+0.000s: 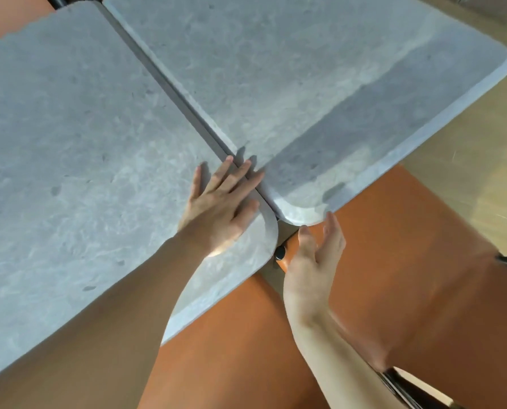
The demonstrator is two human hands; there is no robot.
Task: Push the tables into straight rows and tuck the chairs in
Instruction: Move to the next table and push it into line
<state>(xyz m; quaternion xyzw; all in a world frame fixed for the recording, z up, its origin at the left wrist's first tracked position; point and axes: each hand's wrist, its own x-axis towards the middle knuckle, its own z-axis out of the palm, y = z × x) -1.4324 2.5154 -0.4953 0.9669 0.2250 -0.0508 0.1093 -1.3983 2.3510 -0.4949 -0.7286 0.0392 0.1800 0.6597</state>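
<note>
1. Two grey stone-look tables sit edge to edge: left table (78, 160), right table (305, 69). The seam between them is narrow and runs straight; the near corners look almost flush.
2. Left hand (219, 208) lies flat on the left table's corner, fingers straight and spread, fingertips reaching across the seam. Grasping nothing.
3. Right hand (317, 255) is held open, fingers straight, fingertips at the right table's rounded corner edge; contact likely, can't confirm.
4. Judgement: this pair is nearly aligned, final nudge in hand.
5. Orange chairs (408, 276) sit just beside the near table edges; how far they are tucked is unclear.
6. Table legs, far ends and other rows are out of view.
</note>
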